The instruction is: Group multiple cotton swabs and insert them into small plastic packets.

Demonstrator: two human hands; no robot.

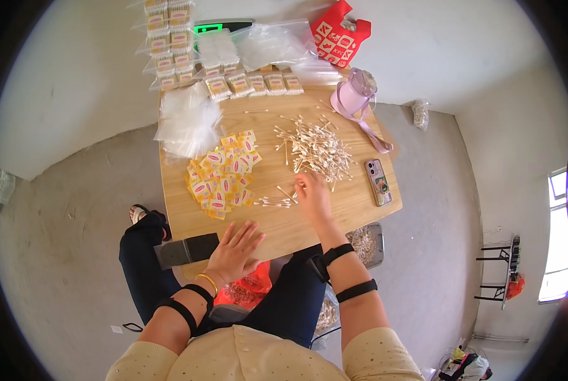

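Your right hand (314,194) curls at the near side of the white cotton-swab pile (319,149); its grip I cannot tell. Your left hand (235,251), fingers apart, lies by the pale wooden tabletop's (280,232) near edge, bare wood rightward.

Grip of bare, curled right hand (312,192) was hidden; clear swab-filled plastic bags (160,44) were cut off by upper edge.

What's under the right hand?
The wooden tabletop shows around the right hand, with a heap of cotton swabs just beyond it and a small row of cotton swabs to its left. Whatever the palm and curled fingers cover can't be seen.
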